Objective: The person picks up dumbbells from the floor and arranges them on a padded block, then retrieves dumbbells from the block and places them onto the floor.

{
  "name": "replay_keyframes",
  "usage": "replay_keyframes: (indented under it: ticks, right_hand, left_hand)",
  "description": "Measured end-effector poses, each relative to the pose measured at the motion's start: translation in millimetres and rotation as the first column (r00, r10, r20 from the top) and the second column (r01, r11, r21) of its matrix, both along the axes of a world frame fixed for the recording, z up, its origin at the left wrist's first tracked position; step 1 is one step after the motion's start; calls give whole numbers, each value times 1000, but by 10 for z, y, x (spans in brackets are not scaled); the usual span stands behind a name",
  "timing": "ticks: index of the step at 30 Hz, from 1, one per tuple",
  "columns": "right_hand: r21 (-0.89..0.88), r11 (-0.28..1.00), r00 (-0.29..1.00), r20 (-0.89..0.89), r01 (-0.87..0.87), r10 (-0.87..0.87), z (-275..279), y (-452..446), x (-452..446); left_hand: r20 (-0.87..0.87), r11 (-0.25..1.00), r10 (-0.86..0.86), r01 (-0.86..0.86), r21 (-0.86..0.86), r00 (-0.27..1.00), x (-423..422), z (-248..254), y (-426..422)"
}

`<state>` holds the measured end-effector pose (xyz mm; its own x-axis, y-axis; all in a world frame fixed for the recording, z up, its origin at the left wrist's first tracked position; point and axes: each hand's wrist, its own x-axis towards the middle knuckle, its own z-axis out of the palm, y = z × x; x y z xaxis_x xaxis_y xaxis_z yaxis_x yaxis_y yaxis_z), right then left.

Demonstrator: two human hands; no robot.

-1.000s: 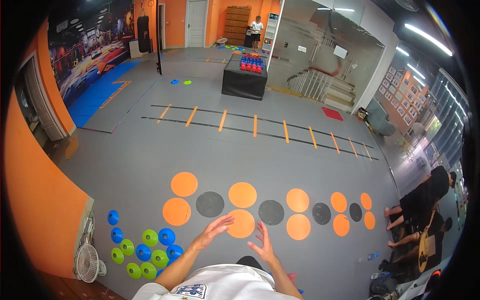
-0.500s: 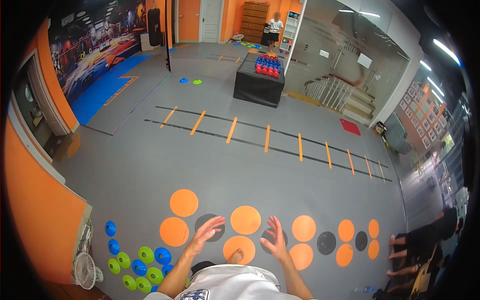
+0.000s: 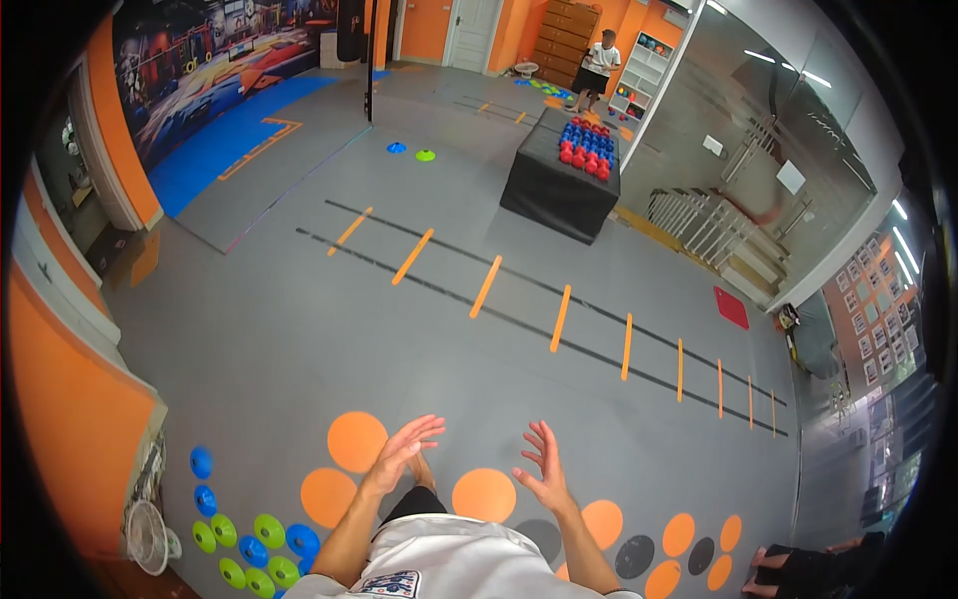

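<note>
left hand [image 3: 404,449] and right hand [image 3: 546,473] hover before nine orange rungs [image 3: 627,347].

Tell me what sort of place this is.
Probably a training gym: a ladder pattern marked on the floor, blue and green cones, and rows of what look like red and blue dumbbells on a black block.

The grey floor [image 3: 249,329] extends from an orange wall [image 3: 75,389] at left to a glass partition [image 3: 689,130] at right, behind which a staircase with a white railing [image 3: 687,228] is visible. A mural [image 3: 230,70] covers the far left wall, with a blue mat [image 3: 195,178] along its base; a white door [image 3: 470,36], a wooden chest [image 3: 565,40] and a white shelf [image 3: 642,74] stand at the rear. At far right, strip lights [image 3: 908,256] shine above framed pictures [image 3: 868,314] and windows [image 3: 906,439].
</note>
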<state>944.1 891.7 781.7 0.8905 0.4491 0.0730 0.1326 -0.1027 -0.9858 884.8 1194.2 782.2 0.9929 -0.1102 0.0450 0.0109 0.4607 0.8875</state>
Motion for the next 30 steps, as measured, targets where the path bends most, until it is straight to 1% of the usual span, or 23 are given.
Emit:
replay_keyframes:
  ticks: [1, 3, 5, 7, 9, 11, 13, 17, 19, 20, 23, 26, 30]
  right_hand:
    - [31, 999, 1000, -24, 18, -17, 35, 133, 245]
    - [82, 995, 995, -85, 49, -42, 90, 367, 691]
    - [65, 997, 998, -57, 43, -40, 140, 640, 1197]
    - [64, 996, 997, -52, 62, -58, 146, 845, 1596]
    - [73, 994, 995, -63, 79, -74, 148, 998, 1999]
    - [89, 990, 992, -75, 107, -100, 52, 1107, 2407]
    - [115, 983, 983, -130, 145, -130, -154, 1165, 2842]
    - [133, 970, 960, -221, 205, -173, -376, 1260, 3816]
    - [61, 980, 968, -177, 192, -178, -433, 1263, 4395]
    - [29, 982, 972, -150, 185, -179, -410, 1276, 4722]
    - [-1, 984, 981, -86, 176, -176, -148, 1337, 5654]
    - [-50, 983, 984, -21, 178, -180, -17, 1387, 6589]
    - [-37, 987, 988, -18, 155, -155, 7, 1556, 7621]
  left_hand:
    - [-9, 1000, -10, 10, -10, 1000, 287, 70, 111]
    - [14, 997, -65, 64, 52, 998, 821, 181, 360]
    - [34, 990, -92, 88, 113, 995, 1461, 292, 616]
    - [7, 979, -112, 109, 170, 994, 1978, 363, 842]
    - [8, 979, -138, 135, 155, 990, 2464, 389, 993]
    - [9, 976, -169, 166, 143, 986, 2948, 377, 1090]
    - [12, 973, -193, 190, 130, 981, 3448, 336, 1156]
    - [30, 934, -266, 250, 254, 964, 4539, 258, 1326]
    - [44, 919, -273, 248, 306, 961, 5143, 289, 1437]
    - [39, 926, -248, 225, 303, 968, 5446, 351, 1448]
    - [13, 934, -213, 200, 297, 977, 6232, 469, 1496]
    - [34, 942, -215, 198, 269, 976, 7029, 424, 1530]
    - [36, 958, -153, 139, 251, 988, 7935, 277, 1714]
